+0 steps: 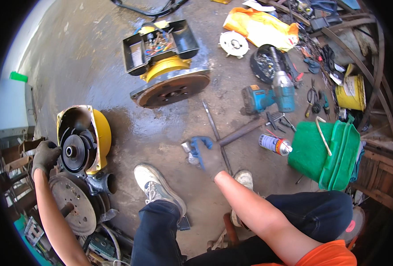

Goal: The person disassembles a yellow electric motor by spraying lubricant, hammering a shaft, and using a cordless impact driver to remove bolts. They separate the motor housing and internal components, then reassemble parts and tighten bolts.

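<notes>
Yellow housing (102, 138) holds dark disc (78, 156); black bowl (259, 78) holds small parts (264, 60).

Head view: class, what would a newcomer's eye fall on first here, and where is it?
Probably the yellow machine near the top centre, with coloured wires in its open black box. Next come the yellow housing at left, with the gloved left hand at its edge, and the green container at right. Centrally, the gloved right hand has its grip on a hammer.
</notes>
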Tool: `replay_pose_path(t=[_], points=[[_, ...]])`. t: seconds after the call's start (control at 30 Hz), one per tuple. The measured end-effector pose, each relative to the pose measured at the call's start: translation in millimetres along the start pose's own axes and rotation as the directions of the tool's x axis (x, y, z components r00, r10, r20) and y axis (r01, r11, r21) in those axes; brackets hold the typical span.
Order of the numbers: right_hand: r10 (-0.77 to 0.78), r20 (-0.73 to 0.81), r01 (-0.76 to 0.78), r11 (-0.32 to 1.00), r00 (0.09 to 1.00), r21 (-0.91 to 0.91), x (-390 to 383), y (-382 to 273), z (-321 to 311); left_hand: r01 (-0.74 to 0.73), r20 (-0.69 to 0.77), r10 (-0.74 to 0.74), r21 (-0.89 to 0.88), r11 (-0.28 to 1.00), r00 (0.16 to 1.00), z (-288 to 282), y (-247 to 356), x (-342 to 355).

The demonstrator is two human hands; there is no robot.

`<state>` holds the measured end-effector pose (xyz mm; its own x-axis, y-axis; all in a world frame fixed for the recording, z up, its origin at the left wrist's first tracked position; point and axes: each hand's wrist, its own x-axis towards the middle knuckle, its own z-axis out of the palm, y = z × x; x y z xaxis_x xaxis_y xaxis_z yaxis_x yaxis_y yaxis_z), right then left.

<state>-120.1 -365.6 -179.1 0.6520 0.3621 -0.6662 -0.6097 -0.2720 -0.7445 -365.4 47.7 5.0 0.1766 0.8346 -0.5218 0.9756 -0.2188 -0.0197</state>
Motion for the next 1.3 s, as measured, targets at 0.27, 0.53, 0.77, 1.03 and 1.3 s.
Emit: replay_pose_path(t=[0.27, 0.53, 0.77, 1.03, 1.3], points=[[-0.103, -0.257, 0.2, 0.9, 0.961, 0.388, 17, -74, -84, -0.288, -0.092, 0.292, 0.059, 0.956, 0.952, -26, 87, -84], [-0.218, -0.531, 0.309, 0.947, 0.819, 0.088, 78, -109, -132, -0.578, 0.281, 0.525, 0.153, 0.802, 0.803, 11, 176, -155], [-0.322, -0.663, 0.27, 0.945, 0.676, -0.183, 124, -106, -148, -0.74, 0.345, 0.68, 0.069, 0.669, 0.647, 125, 221, -184], [-0.324, -0.569, 0.273, 0.946, 0.756, -0.175, 130, -126, -160, -0.268, 0.527, 0.46, -0.401, 0.876, 0.715, 171, 262, -220], [-0.468, -0.216, 0.514, 0.805, 0.857, 0.295, 40, -165, -98, -0.22, 0.339, 0.516, -0.627, 0.747, 0.787, 173, 225, -201]])
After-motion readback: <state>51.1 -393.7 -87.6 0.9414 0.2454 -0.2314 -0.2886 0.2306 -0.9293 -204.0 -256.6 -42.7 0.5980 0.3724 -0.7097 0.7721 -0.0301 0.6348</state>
